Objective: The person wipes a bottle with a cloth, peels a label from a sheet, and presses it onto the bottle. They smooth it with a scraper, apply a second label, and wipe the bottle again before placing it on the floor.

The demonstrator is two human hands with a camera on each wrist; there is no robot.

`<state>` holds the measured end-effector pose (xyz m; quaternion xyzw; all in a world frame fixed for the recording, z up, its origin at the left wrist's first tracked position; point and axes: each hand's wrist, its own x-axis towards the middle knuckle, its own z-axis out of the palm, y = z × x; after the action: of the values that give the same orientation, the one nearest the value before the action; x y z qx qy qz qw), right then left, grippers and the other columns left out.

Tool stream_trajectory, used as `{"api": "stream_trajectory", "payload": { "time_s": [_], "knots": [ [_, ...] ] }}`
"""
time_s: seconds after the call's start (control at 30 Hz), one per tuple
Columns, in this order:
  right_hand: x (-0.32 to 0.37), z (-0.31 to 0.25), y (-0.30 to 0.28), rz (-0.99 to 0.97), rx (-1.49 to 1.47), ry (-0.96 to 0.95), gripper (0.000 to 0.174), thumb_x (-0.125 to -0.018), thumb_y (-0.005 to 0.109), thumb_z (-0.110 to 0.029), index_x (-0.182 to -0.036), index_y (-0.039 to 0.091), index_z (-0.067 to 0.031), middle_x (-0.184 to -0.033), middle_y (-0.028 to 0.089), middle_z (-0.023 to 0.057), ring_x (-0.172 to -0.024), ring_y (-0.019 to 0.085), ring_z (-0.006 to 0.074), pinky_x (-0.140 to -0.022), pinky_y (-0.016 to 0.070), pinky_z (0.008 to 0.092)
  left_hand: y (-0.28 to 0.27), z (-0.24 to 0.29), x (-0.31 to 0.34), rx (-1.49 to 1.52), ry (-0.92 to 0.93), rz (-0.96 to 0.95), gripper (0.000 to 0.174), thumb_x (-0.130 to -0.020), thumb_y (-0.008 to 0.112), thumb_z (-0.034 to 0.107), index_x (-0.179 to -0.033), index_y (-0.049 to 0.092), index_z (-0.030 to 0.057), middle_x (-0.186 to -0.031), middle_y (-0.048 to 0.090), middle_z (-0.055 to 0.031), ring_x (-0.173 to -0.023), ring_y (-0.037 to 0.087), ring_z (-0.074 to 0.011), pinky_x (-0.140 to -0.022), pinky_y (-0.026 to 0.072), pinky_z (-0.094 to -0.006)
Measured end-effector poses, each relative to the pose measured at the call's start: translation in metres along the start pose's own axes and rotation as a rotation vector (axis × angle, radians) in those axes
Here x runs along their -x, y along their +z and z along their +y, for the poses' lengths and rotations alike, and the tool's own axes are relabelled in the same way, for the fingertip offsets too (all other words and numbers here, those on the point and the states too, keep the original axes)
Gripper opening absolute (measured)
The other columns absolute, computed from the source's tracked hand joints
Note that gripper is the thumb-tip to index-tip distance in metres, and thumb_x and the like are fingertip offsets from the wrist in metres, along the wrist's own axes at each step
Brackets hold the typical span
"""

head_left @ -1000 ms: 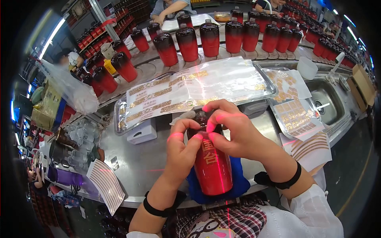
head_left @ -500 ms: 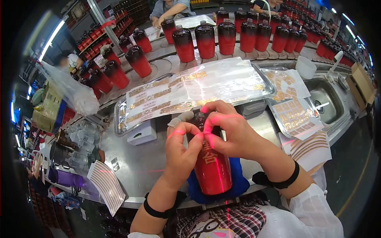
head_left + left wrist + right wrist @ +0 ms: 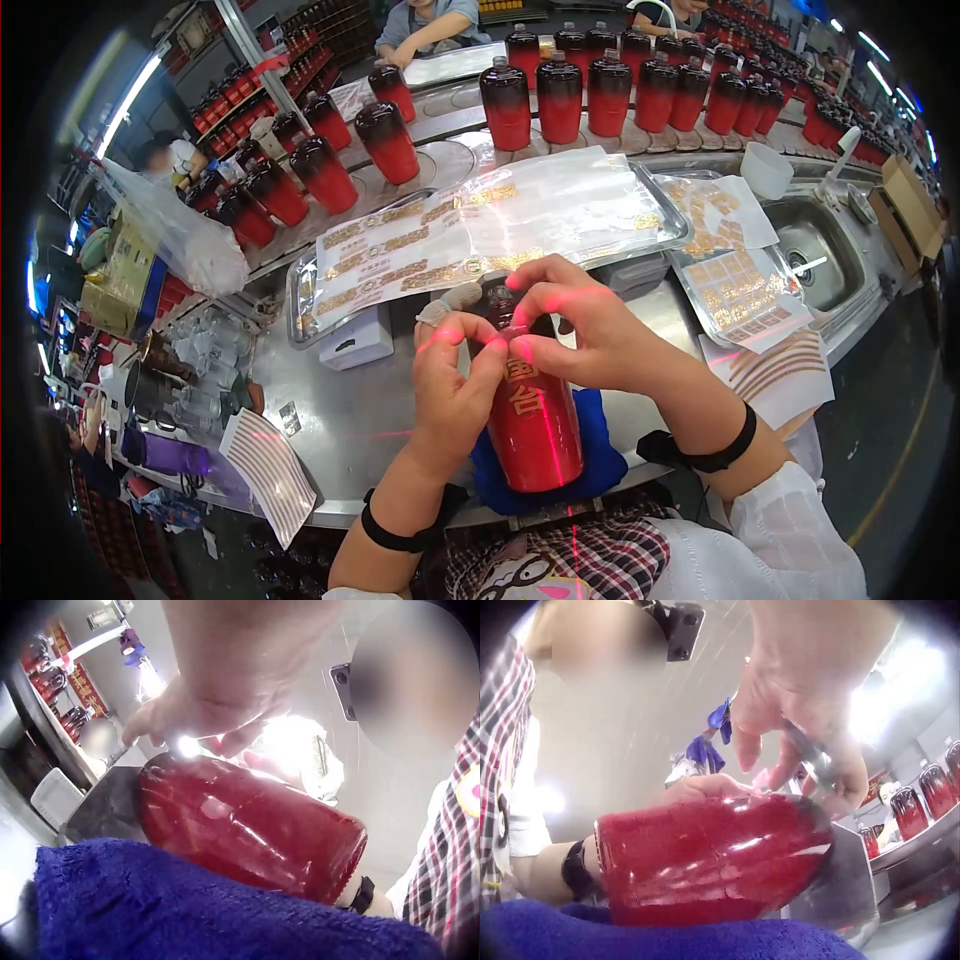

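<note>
A glossy red bottle (image 3: 540,450) with a dark neck and gold characters leans on a blue cloth (image 3: 603,440) in front of me. Both hands meet at its upper front, thumbs and forefingers close together. My left hand (image 3: 447,385) comes from the left, a greyish fabric cover (image 3: 460,297) beside its forefinger. From the right, my right hand (image 3: 590,335) has its forefinger arched near the bottle's neck. The fingertips pinch a small thin pinkish film (image 3: 760,778) against the bottle, mostly hidden by the fingers.
Behind the bottle lies a metal tray (image 3: 683,235) bearing a sheet of gold decals (image 3: 400,250). Red-black bottles (image 3: 508,105) line a curved conveyor (image 3: 440,160). At right are another decal sheet (image 3: 735,285) and a sink (image 3: 835,250); a striped sheet (image 3: 265,480) lies left.
The bottles on the conveyor have moved to the right. Both hands stay at the bottle's upper front, with small shifts of the fingers; the bottle has shifted slightly left.
</note>
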<state>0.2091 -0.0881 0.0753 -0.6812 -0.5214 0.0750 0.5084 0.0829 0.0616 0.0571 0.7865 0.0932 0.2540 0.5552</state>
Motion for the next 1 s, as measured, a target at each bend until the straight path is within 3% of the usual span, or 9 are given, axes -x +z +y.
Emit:
{"api": "stream_trajectory", "payload": {
  "time_s": [0.07,0.17,0.27,0.47,0.57,1.0],
  "knots": [
    [-0.003,-0.001,0.000,-0.023,-0.063,0.035,0.015,-0.080,0.069,-0.016,-0.091,0.063,-0.0071,-0.123,0.053,0.0098,-0.107,0.054,0.0186,-0.080,0.0445,0.0295,-0.001,0.001,-0.001,-0.028,0.023,0.005,0.012,-0.086,0.065,0.016,-0.086,0.060,0.0045,-0.091,0.060,-0.0117,-0.093,0.050,-0.0251,-0.087,0.0387,-0.0371],
    [-0.008,-0.005,-0.001,-0.003,-0.055,0.076,0.017,-0.078,0.070,-0.014,-0.089,0.063,-0.0038,-0.121,0.055,0.0173,-0.117,0.052,0.0356,-0.100,0.0423,0.0421,-0.001,0.002,-0.001,-0.074,0.023,0.006,0.012,-0.086,0.065,0.015,-0.087,0.060,0.0039,-0.092,0.060,-0.0124,-0.095,0.050,-0.0264,-0.087,0.0390,-0.0378],
    [-0.007,-0.004,0.000,0.001,-0.022,0.113,0.016,-0.078,0.069,-0.014,-0.089,0.063,-0.0044,-0.121,0.055,0.0171,-0.117,0.050,0.0367,-0.100,0.0421,0.0428,-0.002,0.003,-0.002,-0.133,0.018,0.000,0.012,-0.086,0.064,0.015,-0.088,0.060,0.0035,-0.092,0.059,-0.0128,-0.097,0.050,-0.0272,-0.088,0.0392,-0.0381],
    [-0.007,-0.003,0.000,-0.024,0.022,0.142,0.016,-0.079,0.068,-0.015,-0.090,0.063,-0.0045,-0.121,0.055,0.0174,-0.117,0.051,0.0372,-0.101,0.0418,0.0427,0.000,-0.003,0.000,-0.014,-0.058,0.012,0.014,-0.089,0.060,0.016,-0.092,0.060,0.0024,-0.093,0.059,-0.0116,-0.096,0.050,-0.0239,-0.087,0.0400,-0.0354],
    [-0.007,0.004,0.002,0.000,0.045,0.086,0.014,-0.083,0.066,-0.016,-0.091,0.060,-0.0060,-0.120,0.055,0.0097,-0.103,0.055,0.0207,-0.078,0.0463,0.0299,0.001,-0.006,0.001,0.079,-0.092,0.025,0.015,-0.091,0.056,0.016,-0.093,0.060,0.0014,-0.093,0.058,-0.0106,-0.093,0.050,-0.0212,-0.086,0.0404,-0.0333],
    [-0.009,0.008,0.005,0.029,0.088,0.056,0.009,-0.085,0.064,-0.009,-0.090,0.059,-0.0043,-0.117,0.056,0.0131,-0.111,0.056,0.0271,-0.095,0.0445,0.0339,0.005,-0.006,-0.001,0.044,-0.042,0.076,0.015,-0.093,0.053,0.014,-0.095,0.059,-0.0002,-0.093,0.058,-0.0094,-0.090,0.051,-0.0198,-0.085,0.0411,-0.0317]
  ]
}}
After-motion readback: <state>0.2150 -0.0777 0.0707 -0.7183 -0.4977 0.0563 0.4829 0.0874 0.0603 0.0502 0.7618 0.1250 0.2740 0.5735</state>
